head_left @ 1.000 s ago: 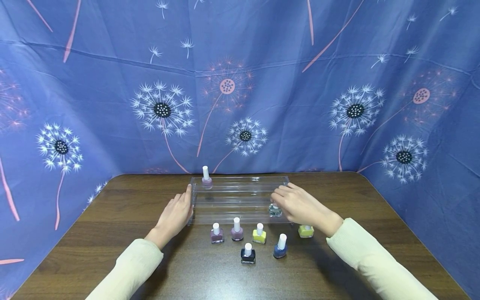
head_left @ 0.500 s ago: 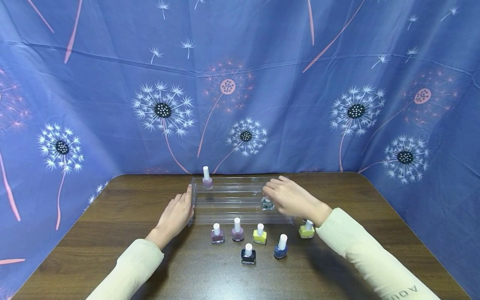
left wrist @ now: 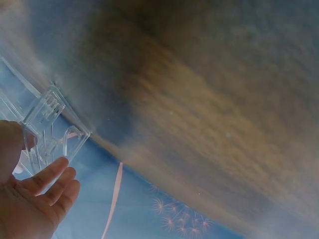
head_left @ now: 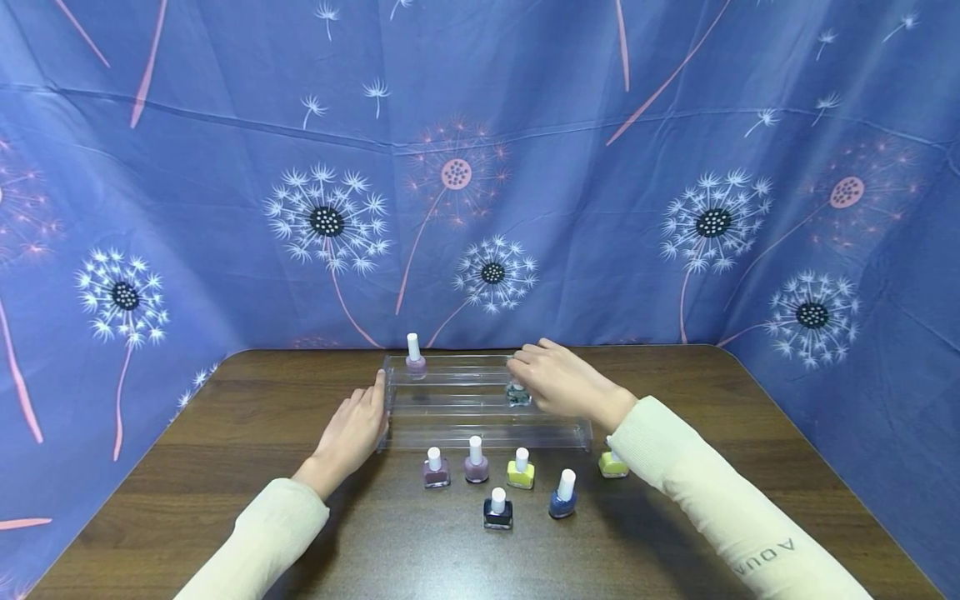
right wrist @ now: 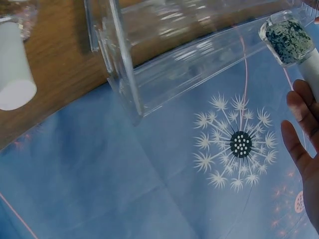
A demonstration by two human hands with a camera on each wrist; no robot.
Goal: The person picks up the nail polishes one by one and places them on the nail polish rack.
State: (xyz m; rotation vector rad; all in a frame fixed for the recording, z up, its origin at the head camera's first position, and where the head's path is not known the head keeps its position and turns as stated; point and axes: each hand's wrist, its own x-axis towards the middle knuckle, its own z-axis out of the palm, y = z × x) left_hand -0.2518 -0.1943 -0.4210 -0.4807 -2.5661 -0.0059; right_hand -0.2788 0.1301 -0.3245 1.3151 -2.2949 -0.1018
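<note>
Green and sparkly, the square glass bottle [right wrist: 288,41] pinched in my right hand [head_left: 561,381] has moved nearer the back of the clear plastic rack [head_left: 450,435]; my left hand [head_left: 352,425], fingers straight, touches its end.

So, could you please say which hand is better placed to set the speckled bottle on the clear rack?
Probably the right hand: it holds the speckled bottle at the clear rack, while the left hand is at the rack's left end.

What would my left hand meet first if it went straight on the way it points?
Most likely the clear plastic tiered rack, at its left end: your left hand looks right up against it, though exact contact is hard to judge.
</note>
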